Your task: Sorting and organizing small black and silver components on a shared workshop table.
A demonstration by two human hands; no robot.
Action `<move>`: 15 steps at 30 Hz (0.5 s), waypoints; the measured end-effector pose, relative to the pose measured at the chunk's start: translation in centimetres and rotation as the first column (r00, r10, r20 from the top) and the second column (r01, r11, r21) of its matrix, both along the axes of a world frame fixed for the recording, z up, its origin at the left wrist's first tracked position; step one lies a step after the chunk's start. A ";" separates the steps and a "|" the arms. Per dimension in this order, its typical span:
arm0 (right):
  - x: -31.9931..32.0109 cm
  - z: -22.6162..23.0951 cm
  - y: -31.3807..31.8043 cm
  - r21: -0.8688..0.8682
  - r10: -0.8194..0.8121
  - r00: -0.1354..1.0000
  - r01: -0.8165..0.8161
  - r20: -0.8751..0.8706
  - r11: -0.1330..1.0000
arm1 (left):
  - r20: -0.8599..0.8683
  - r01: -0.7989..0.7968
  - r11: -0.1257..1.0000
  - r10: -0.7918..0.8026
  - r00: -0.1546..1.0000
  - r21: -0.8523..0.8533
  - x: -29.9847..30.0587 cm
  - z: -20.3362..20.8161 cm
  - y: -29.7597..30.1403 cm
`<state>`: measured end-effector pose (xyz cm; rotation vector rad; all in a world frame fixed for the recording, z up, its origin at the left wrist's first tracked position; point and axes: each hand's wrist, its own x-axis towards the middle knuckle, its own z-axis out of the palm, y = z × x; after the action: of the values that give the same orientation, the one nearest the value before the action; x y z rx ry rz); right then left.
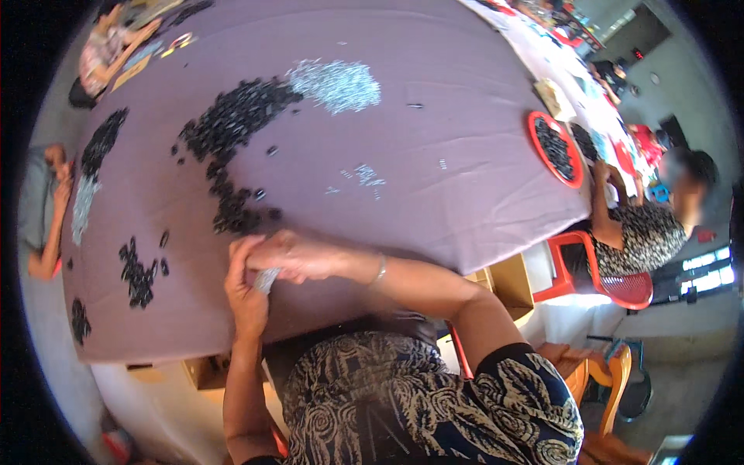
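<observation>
Close to the near edge of the table, my two hands meet. My left hand (246, 298) is closed around a bunch of small silvery metal pieces (266, 280), which look like little coil springs. My right hand (293, 256) reaches across to it, fingers pressed together at the left fingertips; whatever they pinch is hidden. Just beyond the hands lies a trail of small black plastic parts (231, 208). It leads up to a larger black pile (240, 116), with a heap of silvery pieces (337, 85) touching its far right end. A smaller silvery scatter (366, 175) lies right of centre.
A mauve cloth (465, 101) covers the table. More black parts (138, 275) lie at the left. A red basin (556, 149) of black parts stands at the right edge, near a seated person (647, 232) on a red chair. Others sit along the left side. Cardboard boxes (511, 287) stand below.
</observation>
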<state>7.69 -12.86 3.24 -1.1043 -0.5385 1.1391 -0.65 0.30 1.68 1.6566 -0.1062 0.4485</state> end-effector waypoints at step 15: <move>0.0 1.7 -0.6 -0.096 0.029 0.999 -0.025 0.041 0.995 | -0.044 -0.004 0.999 0.002 0.999 -0.038 0.0 0.1 -0.2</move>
<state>7.72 -13.43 4.92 -1.2087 -0.5383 1.1770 -0.68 0.11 1.76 1.6280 -0.0627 0.4140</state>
